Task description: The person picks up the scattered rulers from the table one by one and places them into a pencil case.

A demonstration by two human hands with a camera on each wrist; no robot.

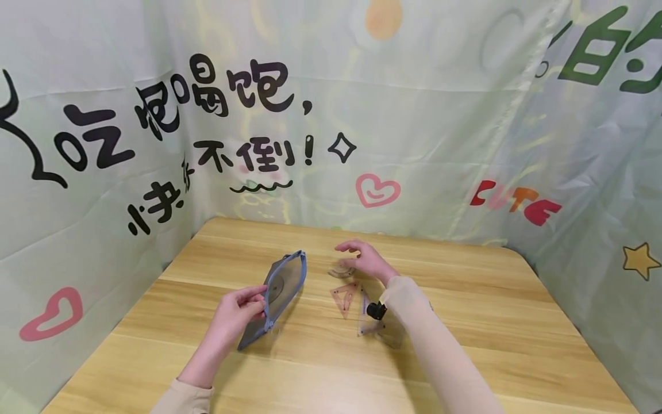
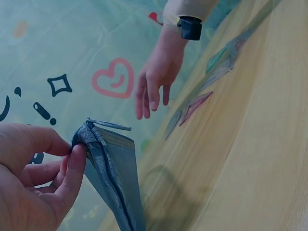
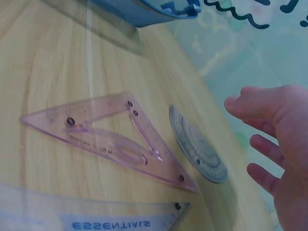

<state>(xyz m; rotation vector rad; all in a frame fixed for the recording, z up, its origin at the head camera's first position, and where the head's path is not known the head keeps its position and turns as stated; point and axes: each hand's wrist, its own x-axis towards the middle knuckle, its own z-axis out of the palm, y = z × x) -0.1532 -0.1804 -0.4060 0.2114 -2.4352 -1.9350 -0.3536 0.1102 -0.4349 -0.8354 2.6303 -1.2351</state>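
My left hand (image 1: pixel 238 313) pinches the edge of a blue-rimmed zip pouch (image 1: pixel 293 279) between thumb and fingers. The pouch stands tilted on the table with its zip parted, and its blue-grey zip edge (image 2: pixel 108 168) shows in the left wrist view. My right hand (image 1: pixel 369 259) hovers beside a clear protractor (image 3: pixel 198 147), fingers loosely bent and holding nothing. Near the protractor lies a pink triangular set square (image 3: pixel 96 143). Closer to me is a clear set square (image 1: pixel 369 329), partly hidden by the right wrist camera; its blue "ESSENTIALS" label (image 3: pixel 110 224) reads mirrored in the right wrist view.
The wooden table (image 1: pixel 465 356) has pale printed curtains (image 1: pixel 429 144) along its back and sides. A black camera (image 1: pixel 376 311) sits on the right wrist. Another transparent piece (image 1: pixel 394 336) lies beneath the right forearm, its kind unclear.
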